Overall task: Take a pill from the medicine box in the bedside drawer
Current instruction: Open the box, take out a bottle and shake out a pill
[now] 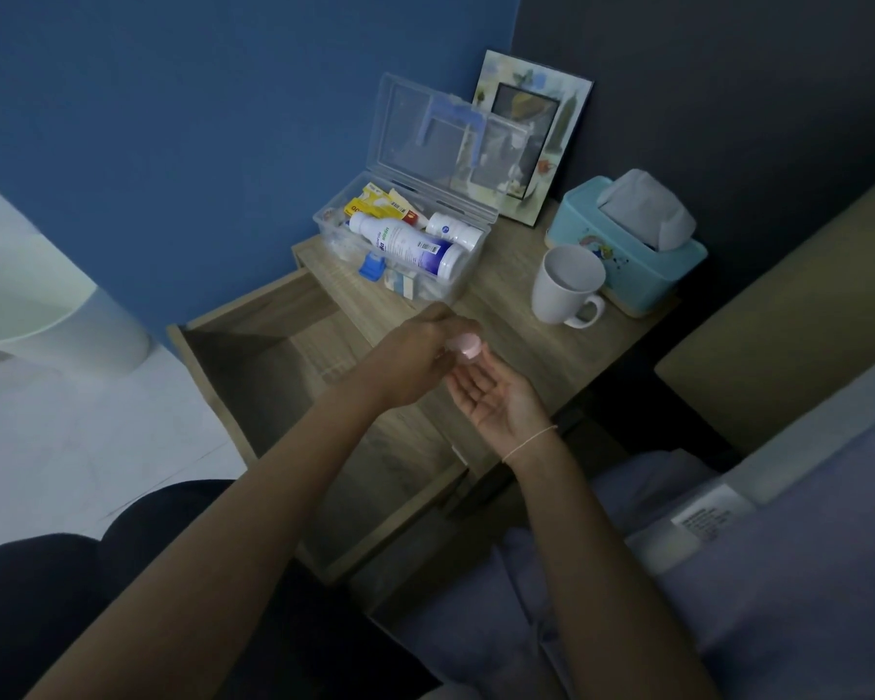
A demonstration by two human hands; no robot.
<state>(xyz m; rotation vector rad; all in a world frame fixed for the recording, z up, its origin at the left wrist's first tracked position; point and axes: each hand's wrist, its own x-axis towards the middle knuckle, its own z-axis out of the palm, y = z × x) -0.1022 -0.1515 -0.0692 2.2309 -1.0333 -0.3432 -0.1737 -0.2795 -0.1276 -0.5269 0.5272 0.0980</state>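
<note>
The clear plastic medicine box (324,219) stands on the bedside table with its lid raised, holding white bottles and small cartons. The wooden drawer (253,356) below it is pulled out. My left hand (415,351) grips a small pink container (468,345), tilted over my right hand (496,396). The right hand lies palm up just below it, fingers spread. I cannot make out a pill on the palm.
A white mug (567,285) and a teal tissue box (627,245) stand on the table to the right of the box. A picture frame (531,138) leans on the wall behind. The bed (779,548) is at the right, a white rounded object (46,305) at the left.
</note>
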